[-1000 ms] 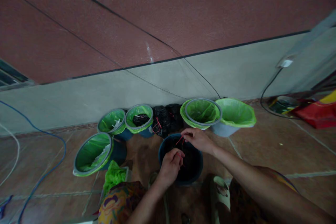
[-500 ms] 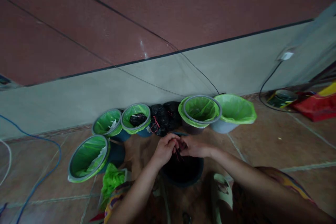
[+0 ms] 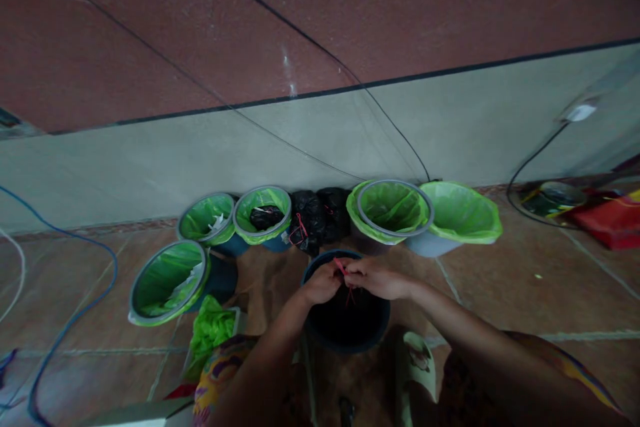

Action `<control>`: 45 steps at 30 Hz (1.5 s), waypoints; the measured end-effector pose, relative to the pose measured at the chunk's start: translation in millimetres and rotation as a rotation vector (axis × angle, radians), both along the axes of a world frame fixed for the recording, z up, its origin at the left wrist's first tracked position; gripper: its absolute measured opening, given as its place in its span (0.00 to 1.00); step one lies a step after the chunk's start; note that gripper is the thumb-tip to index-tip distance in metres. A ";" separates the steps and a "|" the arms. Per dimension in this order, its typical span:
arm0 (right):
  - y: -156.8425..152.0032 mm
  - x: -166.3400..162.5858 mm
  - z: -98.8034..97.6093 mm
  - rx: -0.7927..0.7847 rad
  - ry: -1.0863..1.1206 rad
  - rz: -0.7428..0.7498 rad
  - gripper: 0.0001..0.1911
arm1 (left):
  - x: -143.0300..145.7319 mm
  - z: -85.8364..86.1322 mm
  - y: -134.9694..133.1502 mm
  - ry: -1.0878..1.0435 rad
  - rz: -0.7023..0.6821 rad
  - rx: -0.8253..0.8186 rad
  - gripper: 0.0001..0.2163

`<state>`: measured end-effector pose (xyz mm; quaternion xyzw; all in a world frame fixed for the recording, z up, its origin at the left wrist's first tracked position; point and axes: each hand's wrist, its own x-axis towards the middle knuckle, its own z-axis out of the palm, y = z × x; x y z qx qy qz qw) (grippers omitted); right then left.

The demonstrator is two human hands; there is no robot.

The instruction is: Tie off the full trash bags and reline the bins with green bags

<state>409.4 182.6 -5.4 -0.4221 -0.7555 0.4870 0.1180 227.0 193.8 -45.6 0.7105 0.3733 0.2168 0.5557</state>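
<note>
Between my feet stands a dark blue bin (image 3: pixel 386 321), its inside too dark to make out clearly. Over its far part, my left hand (image 3: pixel 323 283) and my right hand (image 3: pixel 376 279) meet with fingers closed on a red drawstring (image 3: pixel 341 266). One bit of the string sticks up between the fingers, and thin red ends dangle below them into the bin. Just beyond, two tied black garbage bags (image 3: pixel 307 210) with red strings lean at the wall.
Left stand several bins with green liners, one (image 3: pixel 167 283) tilted, another (image 3: pixel 263 217) holding a black bundle. Right are a lined bin (image 3: pixel 390 213) and a pale one (image 3: pixel 457 213). A crumpled green bag (image 3: pixel 213 327) lies near my left knee. A blue cable (image 3: pixel 114 267) crosses the floor.
My hands have lowered slightly and drawn level over the bin. A red loop of drawstring now shows above the fingers. The view has shifted a little.
</note>
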 end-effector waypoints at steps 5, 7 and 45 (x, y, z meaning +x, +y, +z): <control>-1.4 4.0 0.6 0.005 -0.001 -0.017 0.14 | 6.4 -11.6 -7.3 0.042 -0.067 -0.065 0.11; -0.1 6.1 -0.8 0.023 -0.003 -0.053 0.14 | 5.4 -13.5 -6.4 0.059 -0.042 -0.063 0.11; -10.8 14.6 -1.5 -0.261 0.185 -0.356 0.17 | 1.1 14.1 -0.3 -0.068 0.337 -0.057 0.11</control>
